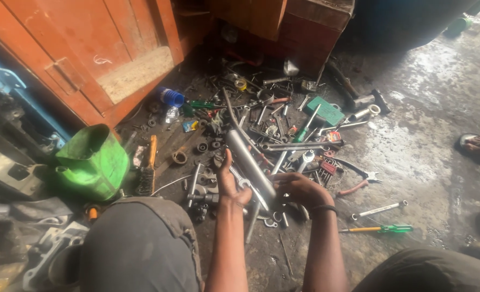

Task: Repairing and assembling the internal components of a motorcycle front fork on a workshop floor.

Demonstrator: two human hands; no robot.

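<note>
My left hand [228,181] grips the lower part of a long silver metal tube [249,162] that lies slanted over a heap of tools. My right hand [300,189] closes on the tube's near end, fingers curled around it. A dark band circles my right wrist. Around the hands lie several wrenches [294,146], sockets and small metal parts on the wet, dirty floor. My knees frame the bottom of the view.
A green plastic container [91,162] stands at the left beside a red wooden door [88,48]. A green-handled screwdriver [380,229] and a socket extension bar [379,210] lie at the right. Red-handled pliers [359,184], a green box [325,110]. Another person's sandalled foot [478,146] at far right.
</note>
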